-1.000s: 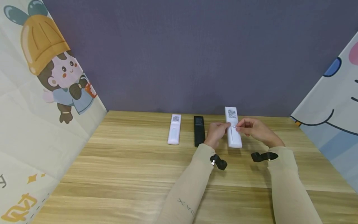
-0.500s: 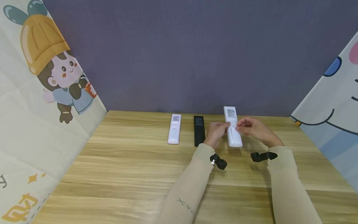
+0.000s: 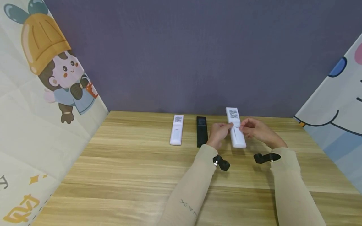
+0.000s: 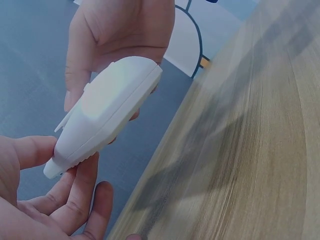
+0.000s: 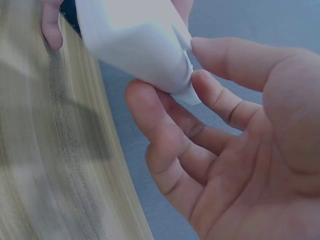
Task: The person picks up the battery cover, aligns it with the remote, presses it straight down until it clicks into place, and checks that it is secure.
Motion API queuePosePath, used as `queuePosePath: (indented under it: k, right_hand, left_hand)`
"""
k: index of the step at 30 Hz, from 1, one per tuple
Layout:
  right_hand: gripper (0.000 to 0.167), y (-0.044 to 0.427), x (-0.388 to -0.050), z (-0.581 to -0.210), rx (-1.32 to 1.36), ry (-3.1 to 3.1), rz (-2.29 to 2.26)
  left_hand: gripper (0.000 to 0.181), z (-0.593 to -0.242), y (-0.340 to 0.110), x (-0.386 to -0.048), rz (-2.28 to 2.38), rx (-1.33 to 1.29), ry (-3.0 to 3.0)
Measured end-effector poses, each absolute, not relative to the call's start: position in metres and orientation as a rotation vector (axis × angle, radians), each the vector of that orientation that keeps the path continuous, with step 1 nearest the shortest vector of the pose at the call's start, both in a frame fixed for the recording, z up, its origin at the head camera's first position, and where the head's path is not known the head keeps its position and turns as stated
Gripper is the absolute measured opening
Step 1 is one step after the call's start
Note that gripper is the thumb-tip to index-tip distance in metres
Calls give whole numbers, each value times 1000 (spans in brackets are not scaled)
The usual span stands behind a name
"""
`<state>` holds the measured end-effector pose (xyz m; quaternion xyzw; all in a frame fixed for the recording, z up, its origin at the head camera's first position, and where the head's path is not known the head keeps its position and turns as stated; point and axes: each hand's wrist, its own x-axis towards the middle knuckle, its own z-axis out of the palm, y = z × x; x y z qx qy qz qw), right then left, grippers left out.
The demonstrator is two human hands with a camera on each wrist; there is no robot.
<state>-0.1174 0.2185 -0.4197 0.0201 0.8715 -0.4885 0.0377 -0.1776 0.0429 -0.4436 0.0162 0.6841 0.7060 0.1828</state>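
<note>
In the head view, a white remote control [image 3: 239, 140] is held up above the table, its back with a printed label facing me. My left hand [image 3: 219, 134] grips it from the left, thumb on the back and fingers underneath, as the left wrist view shows. Along the remote's back, the battery cover [image 4: 63, 121] stands slightly raised at one end. My right hand [image 3: 259, 132] pinches this cover's edge between thumb and index finger. Its other fingers curl near the remote's underside in the right wrist view. The inside of the battery compartment is hidden.
A black remote control [image 3: 201, 131] lies face down just left of my left hand. Farther left lies another white remote [image 3: 176, 130], also face down. The wooden table [image 3: 121, 169] meets a dark blue-grey panel [image 3: 181, 56] behind, with printed cartoon sheets at both sides.
The remote's top has shifted slightly left and its lower end slightly right. The battery cover looks flatter against the back than a second ago. Both hands keep nearly the same place.
</note>
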Motion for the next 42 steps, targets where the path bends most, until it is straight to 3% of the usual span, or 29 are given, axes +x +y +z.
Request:
queuePosePath:
  k: [42]
  right_hand:
    - [37, 220, -122, -430, 105, 2679, -1495]
  left_hand:
    - [22, -443, 43, -176, 1972, 77, 1961]
